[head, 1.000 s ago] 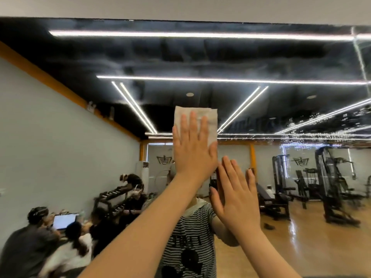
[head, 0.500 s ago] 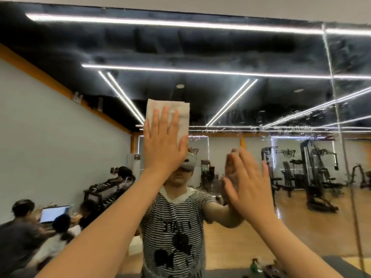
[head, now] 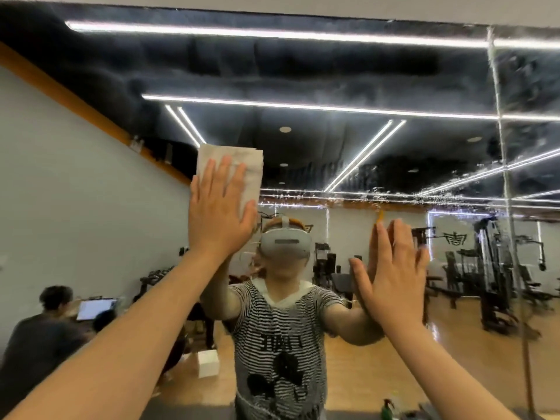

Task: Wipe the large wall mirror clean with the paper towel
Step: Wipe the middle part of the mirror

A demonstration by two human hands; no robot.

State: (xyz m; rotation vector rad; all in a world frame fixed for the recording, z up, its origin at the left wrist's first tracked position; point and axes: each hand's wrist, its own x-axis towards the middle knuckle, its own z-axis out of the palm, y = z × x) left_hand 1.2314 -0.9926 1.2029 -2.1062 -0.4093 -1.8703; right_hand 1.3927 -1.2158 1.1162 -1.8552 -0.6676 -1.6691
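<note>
The left hand (head: 218,207) is held up high and flat, fingers straight and close together. It presses a folded paper towel (head: 239,168) against the big wall mirror (head: 333,71). The towel is pale and a bit crumpled, and its top part sticks out above the fingertips.

The right hand (head: 394,274) is lower and off to the right. It is open too, fingers straight and pointing up, with its palm facing the glass. It holds nothing. I cannot tell if it really touches the glass, but its reflection sits right behind it.

The glass has smeary streaks and speckles, mostly up high and toward the right. A thin seam (head: 506,177) runs down the mirror near the right side.

In the mirror you can see the person doing the wiping, in a striped T-shirt (head: 281,328) with a dark cartoon shape on the front. There are letters on the shirt, but they are backwards and too blurry to read. A white headset (head: 285,245) covers the top of the face.

Also in the mirror are long ceiling lights (head: 272,33), gym machines (head: 491,268) on a wooden floor, and people sitting low on the left by a bright laptop (head: 95,309). A small emblem (head: 454,237) is on the far wall, too small to read. A green bottle (head: 386,412) shows at the bottom edge.
</note>
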